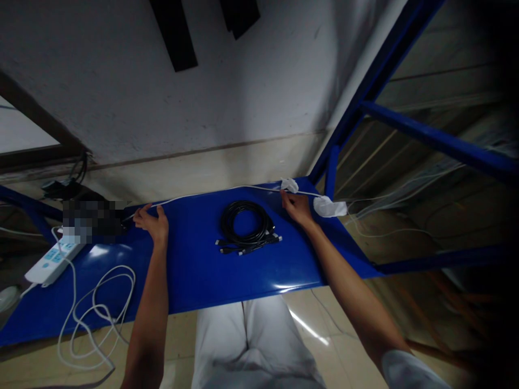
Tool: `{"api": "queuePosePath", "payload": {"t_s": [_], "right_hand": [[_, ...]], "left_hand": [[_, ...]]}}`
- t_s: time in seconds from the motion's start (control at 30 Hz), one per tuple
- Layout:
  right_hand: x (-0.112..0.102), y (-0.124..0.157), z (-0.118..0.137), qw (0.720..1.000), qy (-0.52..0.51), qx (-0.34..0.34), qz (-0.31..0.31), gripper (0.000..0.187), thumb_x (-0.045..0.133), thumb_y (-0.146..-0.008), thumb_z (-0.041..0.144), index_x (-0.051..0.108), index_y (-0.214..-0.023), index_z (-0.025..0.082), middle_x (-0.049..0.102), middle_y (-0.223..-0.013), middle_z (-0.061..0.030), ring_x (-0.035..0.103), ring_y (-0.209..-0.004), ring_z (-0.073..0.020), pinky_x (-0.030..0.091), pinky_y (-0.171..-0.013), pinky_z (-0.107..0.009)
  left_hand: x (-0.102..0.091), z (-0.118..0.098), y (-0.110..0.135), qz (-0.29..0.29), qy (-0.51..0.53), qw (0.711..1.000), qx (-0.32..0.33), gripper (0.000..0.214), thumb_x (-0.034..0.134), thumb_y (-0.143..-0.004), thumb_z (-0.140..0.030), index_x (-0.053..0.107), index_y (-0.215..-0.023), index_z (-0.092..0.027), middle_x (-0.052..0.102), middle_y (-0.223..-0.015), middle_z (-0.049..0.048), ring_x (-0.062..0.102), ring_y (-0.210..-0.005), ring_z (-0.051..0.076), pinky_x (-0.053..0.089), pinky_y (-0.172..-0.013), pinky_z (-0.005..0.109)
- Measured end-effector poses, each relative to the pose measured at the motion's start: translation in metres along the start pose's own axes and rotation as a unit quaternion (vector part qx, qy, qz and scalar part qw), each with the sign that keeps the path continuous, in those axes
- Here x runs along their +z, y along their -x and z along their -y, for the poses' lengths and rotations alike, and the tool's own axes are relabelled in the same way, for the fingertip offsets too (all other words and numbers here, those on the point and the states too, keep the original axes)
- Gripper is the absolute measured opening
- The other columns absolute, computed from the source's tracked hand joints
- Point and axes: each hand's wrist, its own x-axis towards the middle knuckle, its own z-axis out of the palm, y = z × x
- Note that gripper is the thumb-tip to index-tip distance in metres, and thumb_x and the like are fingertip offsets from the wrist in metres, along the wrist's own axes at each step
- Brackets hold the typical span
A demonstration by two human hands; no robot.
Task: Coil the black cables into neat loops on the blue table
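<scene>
A thin white cable point(195, 194) runs along the back of the blue table point(194, 270). My left hand point(152, 222) is at its left stretch, with thumb and fingers apart and the cable passing behind them. My right hand point(298, 208) is closed, its fingertips at the cable beside a crumpled white tissue point(289, 185). A second white tissue point(330, 206) lies over the cable at the table's right end. Between my hands rests a coiled bundle of black cables point(246, 224), its several plugs pointing toward me and to the right.
A white power strip point(57, 260) lies at the left, next to a dark, partly blurred object point(97, 216). A loose white cord point(95, 308) loops over the front left edge. Blue frame bars point(334, 167) rise at the right, and a wall point(243, 97) stands behind.
</scene>
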Motion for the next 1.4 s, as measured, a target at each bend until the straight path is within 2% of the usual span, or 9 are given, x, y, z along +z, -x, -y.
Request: {"api": "queuePosePath", "payload": {"t_s": [0.3,0.8,1.03,1.4], "right_hand": [[0.0017,-0.0008,-0.0064,1.0,0.003,-0.006,-0.012,0.078,0.04,-0.106,0.08,0.06,-0.057,0.023,0.061,-0.051,-0.0021,0.063,-0.057,-0.0218,0.046,-0.065,-0.036],[-0.0004,-0.0001,-0.0034,1.0,-0.012,0.008,-0.026,0.078,0.044,-0.104,0.082,0.059,-0.055,0.023,0.059,-0.05,-0.0032,0.061,-0.054,-0.022,0.043,-0.061,-0.037],[0.0002,0.0003,-0.0059,1.0,-0.012,0.011,-0.023,0.077,0.045,-0.105,0.08,0.059,-0.056,0.023,0.058,-0.05,-0.0027,0.06,-0.054,-0.0214,0.042,-0.061,-0.037],[0.0013,-0.0009,-0.0071,1.0,-0.004,0.019,-0.023,0.08,0.042,-0.103,0.083,0.059,-0.055,0.022,0.056,-0.049,-0.0021,0.059,-0.053,-0.0211,0.041,-0.061,-0.035]], "left_hand": [[-0.003,-0.0044,0.0,0.011,0.009,1.0,0.016,0.039,0.069,-0.096,-0.025,0.056,-0.131,-0.014,0.045,-0.149,0.0215,0.038,-0.151,0.04,0.027,-0.129,0.061],[0.0003,-0.0019,0.0003,0.011,0.026,0.999,0.023,0.039,0.072,-0.096,-0.025,0.058,-0.132,-0.016,0.049,-0.148,0.0196,0.04,-0.151,0.038,0.029,-0.128,0.058],[0.0012,-0.0021,0.0009,0.017,0.032,0.999,0.035,0.041,0.073,-0.096,-0.023,0.058,-0.132,-0.013,0.049,-0.146,0.0203,0.038,-0.152,0.037,0.024,-0.131,0.055],[0.0042,-0.0001,-0.0008,0.009,0.057,0.997,0.048,0.036,0.074,-0.092,-0.022,0.058,-0.124,-0.017,0.053,-0.142,0.0184,0.04,-0.151,0.038,0.025,-0.129,0.06]]}}
